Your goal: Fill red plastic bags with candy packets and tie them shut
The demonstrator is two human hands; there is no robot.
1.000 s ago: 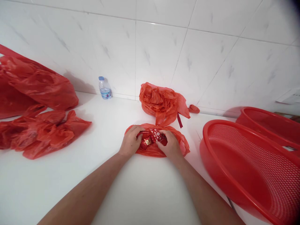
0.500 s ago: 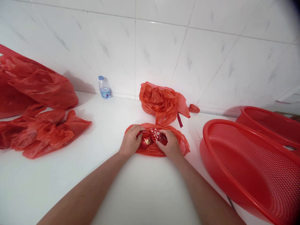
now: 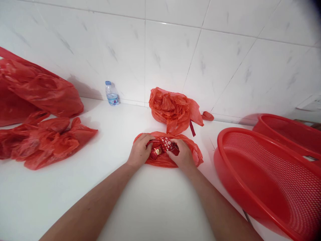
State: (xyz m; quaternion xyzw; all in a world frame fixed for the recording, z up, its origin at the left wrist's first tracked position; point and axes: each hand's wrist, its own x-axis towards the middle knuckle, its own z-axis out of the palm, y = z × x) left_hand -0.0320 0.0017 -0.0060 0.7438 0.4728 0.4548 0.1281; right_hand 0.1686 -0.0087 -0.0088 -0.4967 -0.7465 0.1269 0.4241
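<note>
An orange-red plastic bag [image 3: 160, 164] lies spread on the white table, with both my hands inside its mouth. My right hand [image 3: 184, 155] is closed on the edge of a small red packet with white dots [image 3: 167, 144]. At the bag's left side, my left hand [image 3: 140, 150] has its fingers curled around a dark red edge; whether this belongs to the same packet I cannot tell. Between the hands lies a shiny red and gold wrapped candy [image 3: 157, 151]. My fingertips are partly hidden by the bag and the packet.
Behind the bag sits a crumpled heap of red plastic bags [image 3: 173, 108]. A small water bottle [image 3: 112, 93] stands by the tiled wall. More red bags [image 3: 50, 140] lie left. Two red plastic baskets [image 3: 255, 180] fill the right side.
</note>
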